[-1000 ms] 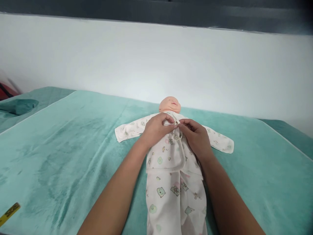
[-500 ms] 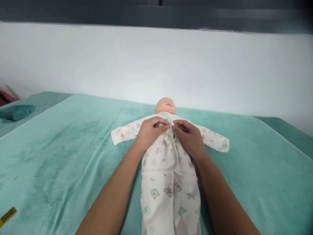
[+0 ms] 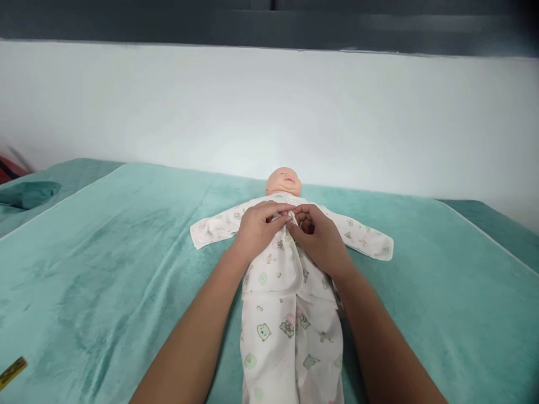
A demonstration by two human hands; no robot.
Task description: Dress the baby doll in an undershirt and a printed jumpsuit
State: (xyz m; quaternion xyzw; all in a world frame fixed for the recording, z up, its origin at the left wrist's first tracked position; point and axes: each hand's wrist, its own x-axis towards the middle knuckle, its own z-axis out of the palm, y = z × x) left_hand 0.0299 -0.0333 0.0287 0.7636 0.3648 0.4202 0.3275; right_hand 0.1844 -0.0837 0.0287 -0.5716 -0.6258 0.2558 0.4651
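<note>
The patterned top (image 3: 273,275) clothes the doll (image 3: 283,182); your left hand (image 3: 257,229) and right hand (image 3: 322,238) pinch the top's front, close together.

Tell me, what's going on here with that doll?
A person's left hand and right hand meet at the upper front of a patterned top, their fingers pinching the cloth there; the exact detail between them is too small to make out. The top is on a doll lying face up on a green cover, its sleeves spread to either side.
</note>
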